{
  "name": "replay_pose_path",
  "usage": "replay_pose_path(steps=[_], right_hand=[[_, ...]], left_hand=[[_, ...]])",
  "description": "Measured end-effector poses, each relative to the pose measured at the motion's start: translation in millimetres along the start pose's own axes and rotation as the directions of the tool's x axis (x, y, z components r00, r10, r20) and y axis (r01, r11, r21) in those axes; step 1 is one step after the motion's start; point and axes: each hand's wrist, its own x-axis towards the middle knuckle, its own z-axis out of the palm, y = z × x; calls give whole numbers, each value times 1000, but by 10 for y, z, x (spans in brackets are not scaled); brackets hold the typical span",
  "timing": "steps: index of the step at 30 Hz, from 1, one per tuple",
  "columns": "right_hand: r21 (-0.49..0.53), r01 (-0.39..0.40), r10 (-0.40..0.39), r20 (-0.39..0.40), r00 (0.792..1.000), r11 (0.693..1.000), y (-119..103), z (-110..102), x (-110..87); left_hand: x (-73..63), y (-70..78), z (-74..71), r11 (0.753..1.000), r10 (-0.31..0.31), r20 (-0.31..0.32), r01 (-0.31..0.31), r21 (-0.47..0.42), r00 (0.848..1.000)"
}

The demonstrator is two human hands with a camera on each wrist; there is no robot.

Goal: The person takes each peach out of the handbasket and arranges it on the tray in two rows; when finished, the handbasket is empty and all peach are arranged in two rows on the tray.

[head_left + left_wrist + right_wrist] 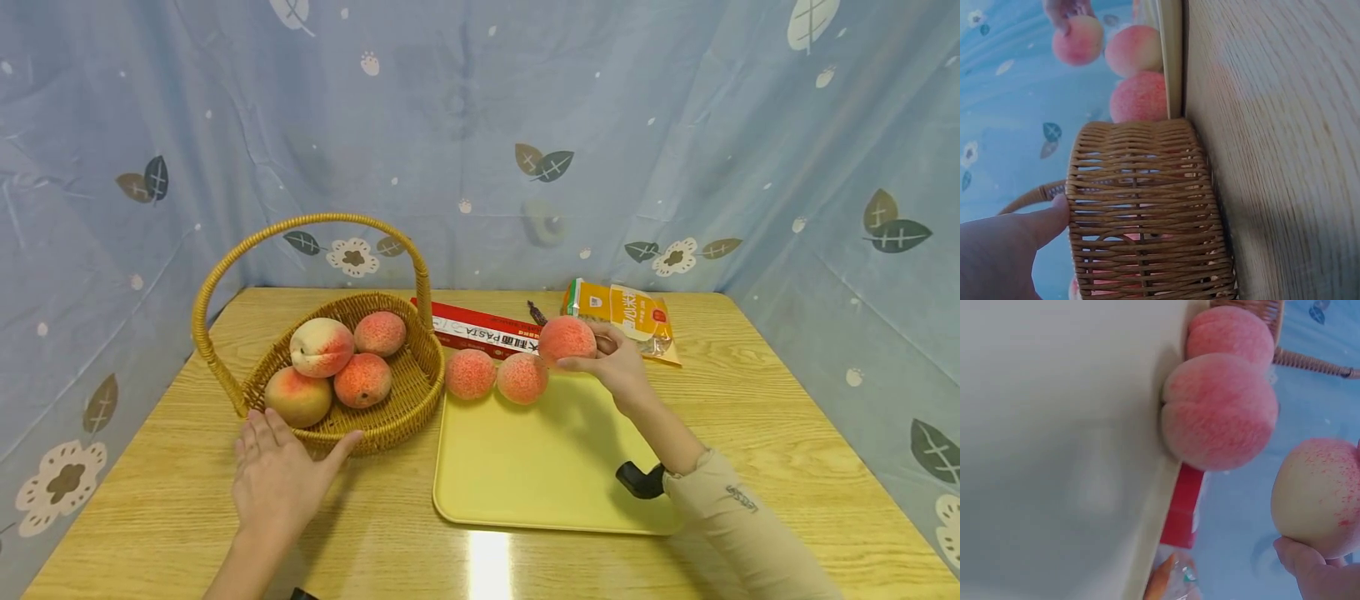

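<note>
My right hand (618, 367) grips a pink peach (567, 340) and holds it above the back edge of the yellow tray (525, 475). In the right wrist view this peach (1319, 497) shows a pale side over the thumb. Two more peaches, one (470, 374) left of the other (522, 378), sit side by side at the tray's back left. My left hand (281, 479), fingers straight and thumb spread, rests at the near rim of the wicker basket (405, 417). Inside the basket are several peaches, among them a pale one (322, 347) on top.
Behind the tray lies a red pasta box (480, 327). An orange food bag (626, 317) is at the back right, beside a small dark object (537, 313). The basket's tall handle (311, 218) arches over it. A blue patterned curtain (465, 125) surrounds the wooden table (772, 400).
</note>
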Motion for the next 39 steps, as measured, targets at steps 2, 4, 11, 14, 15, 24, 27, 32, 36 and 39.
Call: replay_pose_path(steps=[2, 4, 11, 14, 15, 24, 27, 32, 36, 39], right_hand=[[-20, -13, 12, -5, 1000, 1000, 29, -38, -6], [-46, -27, 26, -18, 1000, 999, 68, -71, -11], [-106, -124, 119, -54, 991, 987, 220, -139, -4], [-127, -168, 162, -62, 985, 978, 286, -146, 5], [-137, -175, 168, -65, 984, 975, 308, -146, 7], [-187, -195, 186, -66, 980, 963, 424, -123, -1], [-234, -193, 189, -41, 981, 953, 426, -117, -8], [-363, -150, 173, 29, 985, 920, 383, -144, -19], [-460, -73, 139, 111, 984, 885, 315, -193, -12], [-480, -36, 112, 130, 985, 877, 271, -219, -4]], left_hand=[[-2, -1, -1, 1000, 3, -4, -3, 3, 1000], [-4, 1, -3, 1000, 5, -7, -5, 5, 1000], [-10, 0, -5, 1000, 3, -9, -3, 6, 1000], [-12, -3, -6, 1000, 4, -12, -4, 7, 1000], [-12, -3, -6, 1000, 5, -12, -5, 7, 1000], [-17, 1, -4, 1000, 0, 9, 0, 7, 1000], [-19, 2, -8, 1000, 3, 8, -3, 10, 1000], [-24, 4, -18, 1000, 3, 3, -3, 10, 1000], [-25, 4, -19, 1000, 4, 5, -4, 12, 1000], [-16, 5, -13, 1000, 7, 10, -7, 15, 1000]])
